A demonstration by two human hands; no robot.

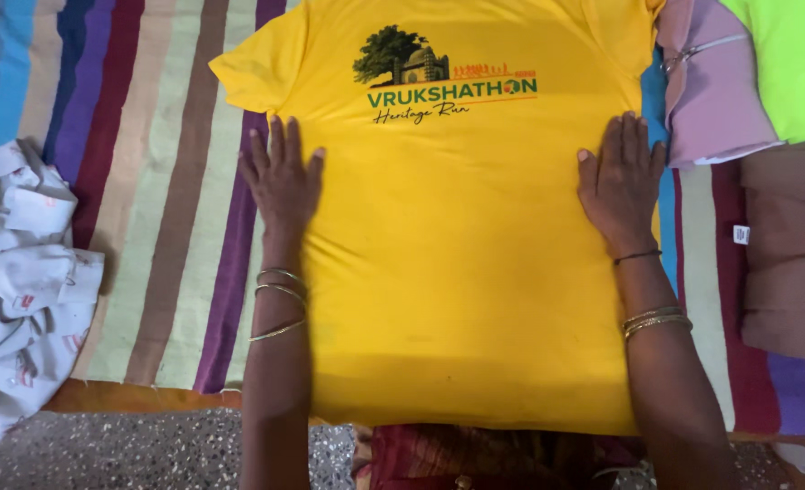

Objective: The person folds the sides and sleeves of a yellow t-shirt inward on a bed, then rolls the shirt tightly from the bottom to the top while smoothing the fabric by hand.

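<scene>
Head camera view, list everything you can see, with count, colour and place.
Yellow cotton T-shirt with a printed picture: one, yellow, spread flat at centre.
Striped woven mat: one, multicoloured, under the shirt.
Crumpled white printed cloth: one, white, left edge.
Folded pink garment: one, pink, upper right.
Neon green garment: one, top right corner.
Folded brown garment: one, right edge.
Speckled stone floor: grey, bottom.
Thin metal bangles: several, gold, both wrists.
Left hand: flat on the shirt's left edge.
Right hand: flat on its right edge.

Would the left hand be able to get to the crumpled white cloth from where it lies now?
Probably yes: the left hand lies flat on the yellow shirt, and only bare striped mat separates it from the white cloth.
</scene>
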